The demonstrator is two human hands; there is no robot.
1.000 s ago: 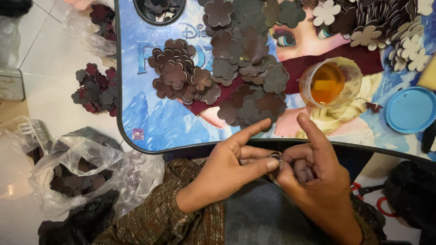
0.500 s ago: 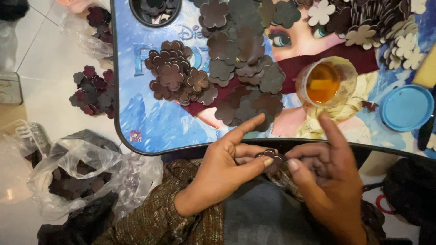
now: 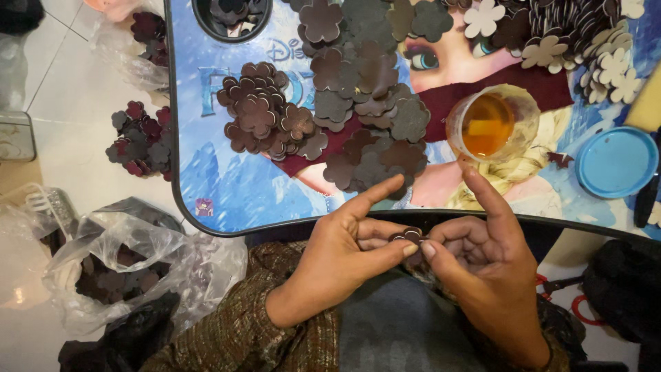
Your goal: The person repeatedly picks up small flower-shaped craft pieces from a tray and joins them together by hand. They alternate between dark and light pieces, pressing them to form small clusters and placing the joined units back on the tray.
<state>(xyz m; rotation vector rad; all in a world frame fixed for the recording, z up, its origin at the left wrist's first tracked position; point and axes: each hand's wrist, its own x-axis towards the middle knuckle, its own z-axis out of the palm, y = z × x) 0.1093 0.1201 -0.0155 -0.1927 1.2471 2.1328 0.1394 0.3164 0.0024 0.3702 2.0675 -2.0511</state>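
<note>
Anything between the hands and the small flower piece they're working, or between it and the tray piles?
Nothing between: both hands, left hand and right hand, already pinch the dark flower piece at the fingertips. Toward the piles only the tray's raised dark rim lies across the path.

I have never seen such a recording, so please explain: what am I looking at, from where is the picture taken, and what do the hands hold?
A camera worn on a person's head looks down at their own bare hands. The left hand and the right hand together pinch one small dark flower-shaped piece above the lap. In front is a blue picture-printed tray table with heaps of brown flower pieces, a clear cup of amber liquid and a blue lid. A plastic bag of more pieces lies on the floor at the left.
</note>
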